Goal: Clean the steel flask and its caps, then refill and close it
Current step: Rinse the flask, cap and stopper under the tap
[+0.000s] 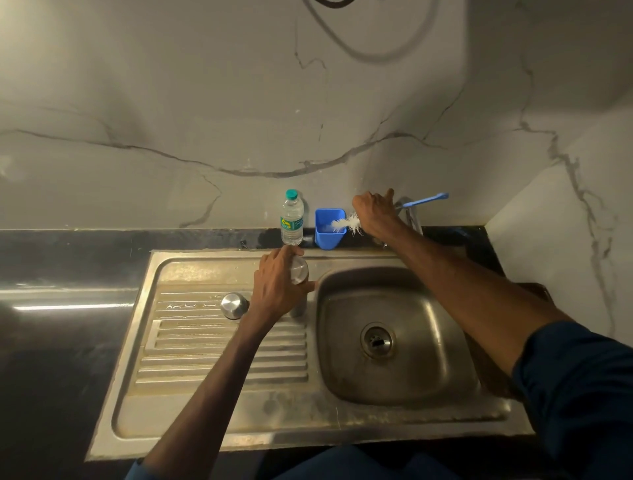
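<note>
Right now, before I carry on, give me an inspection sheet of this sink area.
Surface: steel sink with ribbed drainboard, in a dark counter.
Job's things: steel flask upright on the drainboard; cap to its left; water bottle behind.
Clutter: blue holder behind the sink.
Grips: left hand holds the flask; right hand holds the brush near the holder.
Cables: dark loop at the wall's top edge, unclear.
Surroundings: veined wall; tap.
</note>
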`<state>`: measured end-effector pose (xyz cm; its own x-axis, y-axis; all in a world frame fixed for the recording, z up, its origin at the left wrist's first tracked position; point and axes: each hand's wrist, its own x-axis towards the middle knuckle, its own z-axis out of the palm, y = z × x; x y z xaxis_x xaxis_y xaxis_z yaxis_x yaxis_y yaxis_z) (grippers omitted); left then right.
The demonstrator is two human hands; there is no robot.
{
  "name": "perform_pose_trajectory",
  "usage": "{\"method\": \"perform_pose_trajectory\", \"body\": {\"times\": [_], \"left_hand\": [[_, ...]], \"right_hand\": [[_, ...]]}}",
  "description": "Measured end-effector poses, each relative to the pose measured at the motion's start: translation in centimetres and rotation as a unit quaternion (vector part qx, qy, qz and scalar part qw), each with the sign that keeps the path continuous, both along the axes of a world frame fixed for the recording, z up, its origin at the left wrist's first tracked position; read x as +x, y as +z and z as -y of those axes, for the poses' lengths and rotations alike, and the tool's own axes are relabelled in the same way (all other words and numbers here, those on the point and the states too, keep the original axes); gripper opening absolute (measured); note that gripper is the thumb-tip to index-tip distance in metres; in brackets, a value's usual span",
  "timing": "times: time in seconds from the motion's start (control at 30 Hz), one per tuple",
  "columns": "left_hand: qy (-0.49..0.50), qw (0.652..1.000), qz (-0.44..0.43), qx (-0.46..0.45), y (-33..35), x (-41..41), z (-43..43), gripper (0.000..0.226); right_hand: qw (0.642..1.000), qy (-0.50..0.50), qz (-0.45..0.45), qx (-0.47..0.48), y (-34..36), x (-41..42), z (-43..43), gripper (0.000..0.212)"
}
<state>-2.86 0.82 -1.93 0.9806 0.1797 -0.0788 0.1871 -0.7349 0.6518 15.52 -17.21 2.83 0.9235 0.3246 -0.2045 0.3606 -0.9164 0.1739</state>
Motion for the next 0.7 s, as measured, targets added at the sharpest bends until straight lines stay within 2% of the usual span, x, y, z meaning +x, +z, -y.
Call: {"method": "perform_pose_trajectory", "body": {"times": [0.43, 0.7], "left_hand": [[0.014, 1.000, -0.004, 0.006, 0.0, -0.2, 0.1, 0.085], [0.017, 1.000, -0.010, 0.014, -0.1, -0.1, 0.2, 0.089]], "right_hand": [[1.000, -0.011, -0.006, -0.005, -0.2, -0.8, 0.7, 0.022], [0.999, 0.037, -0.008, 0.032, -1.2, -0.6, 0.9, 0.034]]}}
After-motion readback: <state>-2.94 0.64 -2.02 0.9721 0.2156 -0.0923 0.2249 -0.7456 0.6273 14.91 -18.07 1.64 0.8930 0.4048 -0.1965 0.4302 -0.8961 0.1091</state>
